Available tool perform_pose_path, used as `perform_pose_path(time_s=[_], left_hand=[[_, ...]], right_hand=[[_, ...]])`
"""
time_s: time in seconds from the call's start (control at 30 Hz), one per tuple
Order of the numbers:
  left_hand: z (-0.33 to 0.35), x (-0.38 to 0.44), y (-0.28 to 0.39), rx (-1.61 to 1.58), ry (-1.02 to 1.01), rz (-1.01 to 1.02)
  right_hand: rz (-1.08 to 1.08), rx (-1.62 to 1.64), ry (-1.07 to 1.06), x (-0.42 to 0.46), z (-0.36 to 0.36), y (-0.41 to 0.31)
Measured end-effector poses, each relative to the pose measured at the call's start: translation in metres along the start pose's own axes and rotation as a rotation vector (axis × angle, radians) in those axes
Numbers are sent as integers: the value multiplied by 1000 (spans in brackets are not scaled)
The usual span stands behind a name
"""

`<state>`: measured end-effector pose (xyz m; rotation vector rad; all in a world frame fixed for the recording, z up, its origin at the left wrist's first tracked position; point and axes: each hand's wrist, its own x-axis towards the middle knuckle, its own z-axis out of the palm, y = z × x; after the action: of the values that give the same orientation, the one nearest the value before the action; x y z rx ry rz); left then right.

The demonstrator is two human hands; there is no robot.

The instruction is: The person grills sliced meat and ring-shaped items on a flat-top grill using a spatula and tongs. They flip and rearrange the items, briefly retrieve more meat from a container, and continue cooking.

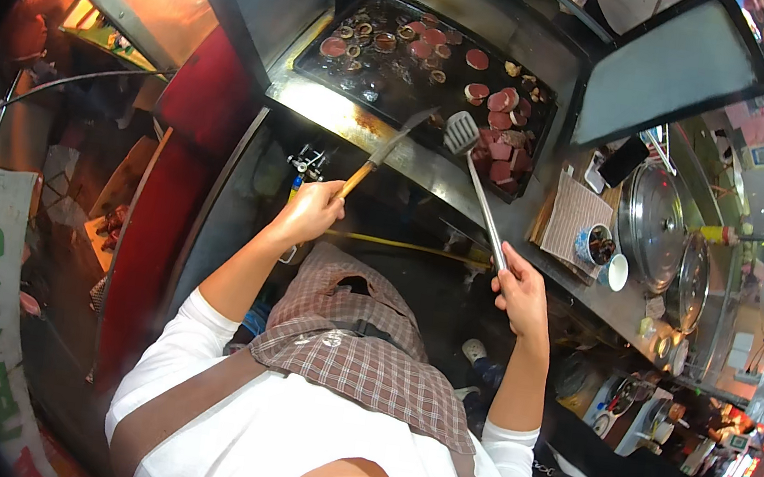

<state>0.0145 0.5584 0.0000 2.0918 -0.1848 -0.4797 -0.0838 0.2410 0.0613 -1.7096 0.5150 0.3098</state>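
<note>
My left hand (pixel 313 209) grips the wooden handle of a metal spatula (pixel 386 149), its blade over the front edge of a flat griddle (pixel 399 107). In my right hand (pixel 521 289) is the long metal handle of a slotted turner (pixel 462 133). The turner's head is at the griddle's front right, close beside a cluster of dark red blocks (pixel 502 151), perhaps meat or blood curd. Round reddish slices (pixel 421 49) and onion-like rings (pixel 364 29) lie scattered across the back and left. More round slices (pixel 503 100) are bunched on the right side.
A striped cloth (pixel 576 217), a patterned cup of dark food (pixel 597 245), a white cup (pixel 613 272), a phone (pixel 624 162) and metal lids (pixel 651 227) occupy the right counter. A red panel (pixel 172 211) stands at left. Another person's dark-clothed body (pixel 620 465) is at lower right.
</note>
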Motion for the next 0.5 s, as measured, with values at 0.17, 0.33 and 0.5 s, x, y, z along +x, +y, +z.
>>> perform_pose_path(time_s=[0.17, 0.33, 0.5], left_hand=[[14, 23, -5, -105, -35, -19], [-12, 8, -10, -44, 182, 74], [-37, 31, -35, 100, 272, 51]], right_hand=[[-11, -107, 15, 42, 17, -27], [-83, -101, 32, 60, 40, -32], [44, 144, -122, 95, 70, -40]])
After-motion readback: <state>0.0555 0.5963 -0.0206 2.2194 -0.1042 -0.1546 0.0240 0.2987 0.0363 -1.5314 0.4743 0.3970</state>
